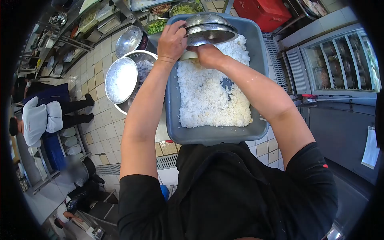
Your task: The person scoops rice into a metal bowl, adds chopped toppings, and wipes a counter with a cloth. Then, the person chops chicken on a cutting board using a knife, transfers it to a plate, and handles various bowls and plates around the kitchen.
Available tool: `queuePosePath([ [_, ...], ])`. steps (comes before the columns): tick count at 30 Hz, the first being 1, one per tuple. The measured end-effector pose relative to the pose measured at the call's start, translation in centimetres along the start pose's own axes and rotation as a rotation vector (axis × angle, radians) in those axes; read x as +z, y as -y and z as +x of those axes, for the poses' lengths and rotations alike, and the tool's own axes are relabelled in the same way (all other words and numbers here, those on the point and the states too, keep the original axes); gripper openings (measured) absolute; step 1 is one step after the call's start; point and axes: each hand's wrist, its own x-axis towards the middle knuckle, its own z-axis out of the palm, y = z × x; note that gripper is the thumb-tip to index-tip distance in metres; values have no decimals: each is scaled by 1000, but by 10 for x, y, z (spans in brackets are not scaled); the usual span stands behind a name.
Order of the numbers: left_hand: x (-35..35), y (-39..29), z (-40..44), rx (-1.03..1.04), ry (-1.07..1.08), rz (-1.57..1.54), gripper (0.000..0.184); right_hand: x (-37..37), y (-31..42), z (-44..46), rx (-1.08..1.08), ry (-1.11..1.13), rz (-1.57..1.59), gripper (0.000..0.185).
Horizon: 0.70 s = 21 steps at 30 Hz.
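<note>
Cooked white rice (208,94) fills much of a grey plastic tub (216,137) in front of me, with a bare patch of tub bottom showing through. My left hand (172,43) is closed on the near-left edge of a tilted metal colander (210,34), which appears stacked with a second one over the tub's far end. Close beside it, my right hand (211,56) is closed around a pale, bowl-like scoop (189,56) low over the rice. The scoop's far part is hidden behind my hand and the colander.
Left of the tub stand a white basket (149,54), a white-coated bowl (121,80) and a metal bowl (129,41). Chopped greens (157,26) sit in containers beyond. A red box (262,14) is at the far right, near a glass-front fridge (340,60). Co-workers (38,120) stand at left.
</note>
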Motion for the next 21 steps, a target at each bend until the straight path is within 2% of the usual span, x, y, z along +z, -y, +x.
queuePosePath([
  [2,0,1,1,5,9,1,18,5,0,-1,-10,-18,14,41],
  [5,-2,0,0,30,9,18,18,-3,20,-8,6,265,-23,41],
  [8,-2,-1,0,-9,29,17,19,7,19,-15,-68,290,-5,41],
  [9,-1,0,0,8,13,19,20,11,19,-17,-95,332,27,48],
  [12,-2,0,-1,6,22,19,21,33,45,-29,-155,455,73,47],
  [13,-2,-1,-2,-17,45,16,23,38,55,-33,-217,492,-7,47],
  [16,-3,0,-3,-10,3,92,25,43,52,-45,-259,515,36,48],
  [17,-3,1,0,58,-65,127,26,35,51,-53,-181,527,70,49],
  [21,-6,-2,-2,-11,-33,109,19,32,38,-80,-64,545,142,52],
])
